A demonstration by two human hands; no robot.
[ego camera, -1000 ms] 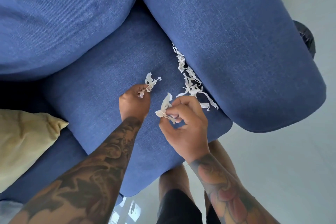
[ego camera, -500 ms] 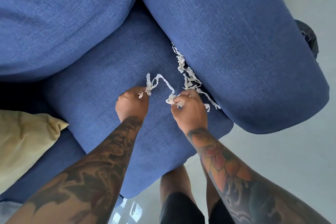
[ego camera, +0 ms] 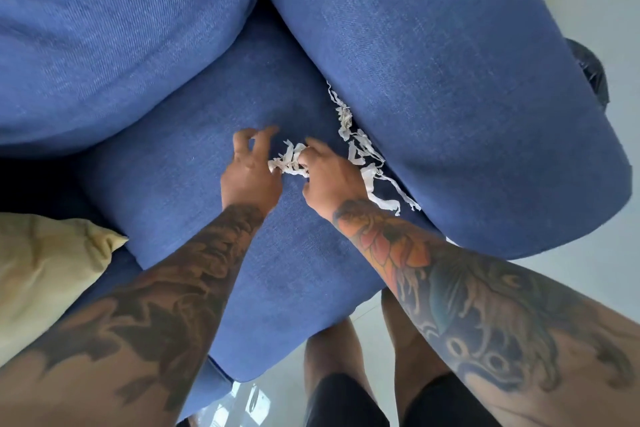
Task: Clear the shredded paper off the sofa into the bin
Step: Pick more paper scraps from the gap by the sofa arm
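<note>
Left hand (ego camera: 250, 174) at frame centre, palm down on the blue sofa seat cushion (ego camera: 194, 156), index and middle fingers (ego camera: 263, 140) spread and lifted forward, thumb side pressed against a small wad of shredded paper (ego camera: 290, 162); whether actually pinching the wad or merely touching it, cannot tell

Right hand (ego camera: 330, 177) just to the right of it, fingers curled shut around the same white wad, knuckles up, the two hands meeting over the paper between them

More shredded paper strips (ego camera: 360, 149) loose along the crease where seat cushion meets the sofa armrest (ego camera: 450, 97), trailing from right of centre down toward the front edge of the cushion, the lowest curls (ego camera: 391, 203) lying just right of the right wrist

Both forearms bare and heavily tattooed, entering from the lower corners: dark pattern on the left forearm (ego camera: 149, 315), orange and blue-grey design on the right forearm (ego camera: 460, 295)

Sofa back cushion (ego camera: 114, 28) filling the upper left of the frame, armrest the upper right

Pale yellow pillow (ego camera: 41, 270) at the left edge, resting on the seat, well apart from the hands

Dark rounded object (ego camera: 594, 69), possibly the bin, partly hidden behind the armrest at the right edge, too little showing to be sure

Light floor (ego camera: 588, 260) at right and bottom, bare legs in dark shorts (ego camera: 346, 402) standing against the front of the cushion at bottom centre
</note>
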